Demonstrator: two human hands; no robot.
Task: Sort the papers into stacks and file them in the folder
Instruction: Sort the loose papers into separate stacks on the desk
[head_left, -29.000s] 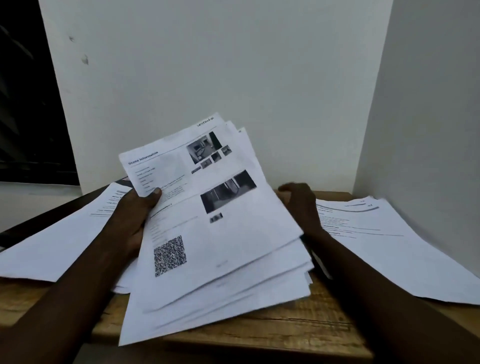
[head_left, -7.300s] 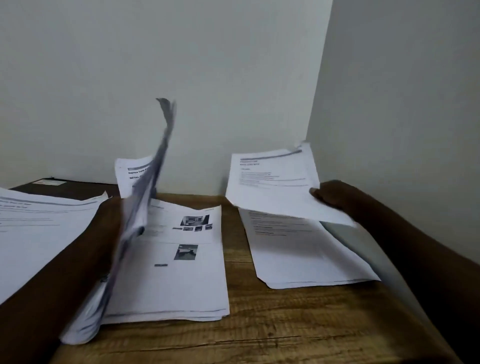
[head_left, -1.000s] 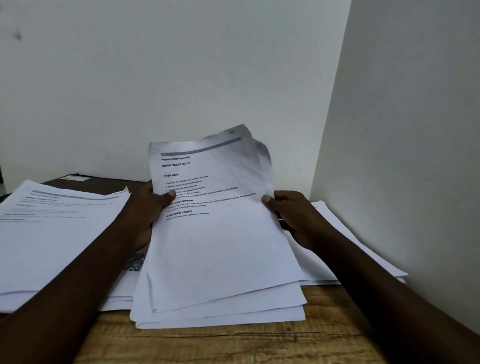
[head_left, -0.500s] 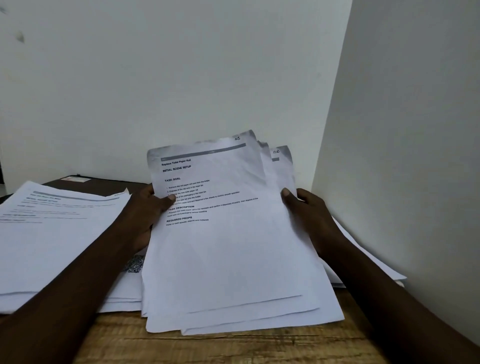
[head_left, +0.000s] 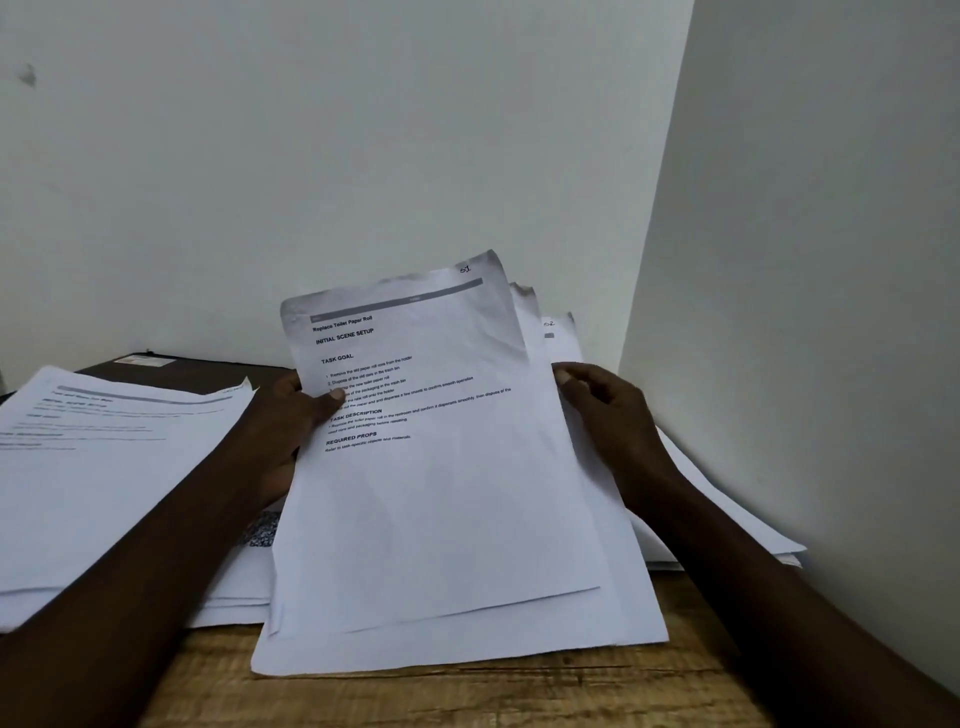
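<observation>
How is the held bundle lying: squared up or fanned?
Fanned. The bundle shows offset sheet corners at top right and staggered edges along the bottom; the left hand and right hand grip its sides.

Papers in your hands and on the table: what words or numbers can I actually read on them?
"Replace Toilet Paper Roll": top held sheet.
"INITIAL SCENE SETUP": same sheet.
"TASK GOAL": same sheet.
"TASK DESCRIPTION": same sheet.
"REQUIRED PROPS": same sheet.
"S1": handwritten, its corner.
"S2": handwritten, sheet behind.
Left stack, folder label, fine print: too blurred to read.
</observation>
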